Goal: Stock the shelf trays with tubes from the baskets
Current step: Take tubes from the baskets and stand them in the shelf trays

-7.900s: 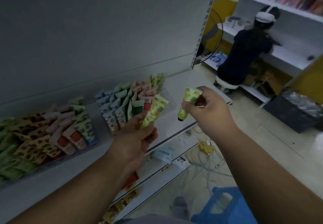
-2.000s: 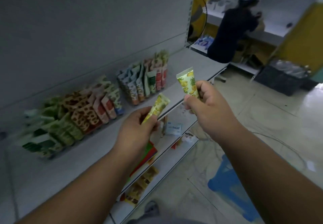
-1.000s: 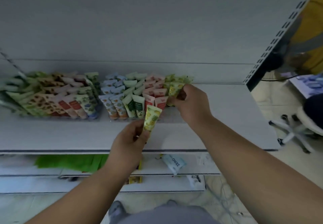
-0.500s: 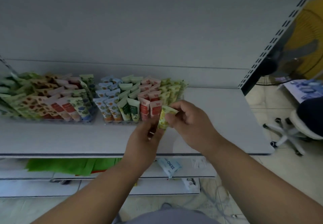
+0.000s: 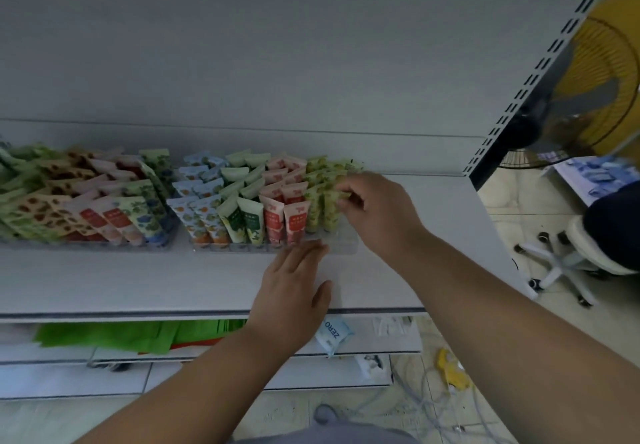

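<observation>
Now right hand pinching a yellow-green tube into the clear tray's rightmost row; left hand flat, empty, fingertips at tray front. Risk: nudging packed neighbouring tubes over, or sliding the tray.

White shelf (two tube-filled trays)

Two trays side by side on shelf, tubes in rows inside

shelf front bare | trays packed w/ tubes
</observation>
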Motion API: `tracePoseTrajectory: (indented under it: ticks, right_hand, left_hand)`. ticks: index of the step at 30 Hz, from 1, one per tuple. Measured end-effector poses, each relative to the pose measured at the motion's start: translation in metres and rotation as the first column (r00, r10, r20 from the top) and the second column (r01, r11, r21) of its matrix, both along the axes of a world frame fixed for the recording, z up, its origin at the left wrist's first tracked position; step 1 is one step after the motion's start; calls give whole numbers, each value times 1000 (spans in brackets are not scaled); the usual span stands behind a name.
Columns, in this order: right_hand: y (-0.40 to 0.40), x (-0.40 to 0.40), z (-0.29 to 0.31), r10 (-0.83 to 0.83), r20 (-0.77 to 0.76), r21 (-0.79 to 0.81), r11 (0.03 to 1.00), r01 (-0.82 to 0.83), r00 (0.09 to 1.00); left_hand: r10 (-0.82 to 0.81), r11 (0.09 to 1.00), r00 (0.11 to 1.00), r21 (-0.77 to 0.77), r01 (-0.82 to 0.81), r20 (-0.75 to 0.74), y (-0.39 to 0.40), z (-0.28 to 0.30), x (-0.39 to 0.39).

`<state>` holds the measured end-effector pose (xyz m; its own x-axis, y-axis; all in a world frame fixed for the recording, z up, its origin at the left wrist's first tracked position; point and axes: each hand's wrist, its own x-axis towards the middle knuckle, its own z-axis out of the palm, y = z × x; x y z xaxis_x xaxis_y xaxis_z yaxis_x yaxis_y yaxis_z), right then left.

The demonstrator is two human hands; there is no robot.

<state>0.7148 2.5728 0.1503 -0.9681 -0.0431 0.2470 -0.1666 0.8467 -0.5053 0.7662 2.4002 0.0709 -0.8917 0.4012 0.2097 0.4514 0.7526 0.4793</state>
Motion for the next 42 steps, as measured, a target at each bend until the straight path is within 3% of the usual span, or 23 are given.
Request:
tracePoseTrajectory:
  ticks: [3, 9, 15, 21, 25, 34, 42]
  right_hand:
    - [0, -4, -4, -10, 51, 44, 999, 7, 999]
    - [-3, 23, 12, -48, -150, -16, 999, 46, 987]
    - [-61, 43, 43, 160, -159, -107, 978, -178, 974]
    - [-176, 46, 66, 398, -116, -152, 898, -413, 910]
    - [-266, 50, 79, 499, -159, -162, 838, -521, 852]
    - [-488, 49, 83, 544, -158, -218, 795, -567, 824]
    - [-578, -19, 87, 507, -61, -164, 844, -510, 860]
  left_hand:
    - [6, 1000, 1000, -7, -6, 1, -1, 1, -3]
    - [25, 996, 1000, 88, -26, 5, -10, 10, -3]
    - [161, 984, 987, 77, -159, -15, -66, 28, 13]
    - [454, 891, 887, 34, -453, -80, -183, 56, 49]
    - [589, 808, 805, 84, -583, -71, -270, 66, 70]
    - [653, 756, 754, 108, -645, -70, -489, 78, 90]
    - [651, 746, 759, 197, -636, -14, -590, 85, 42]
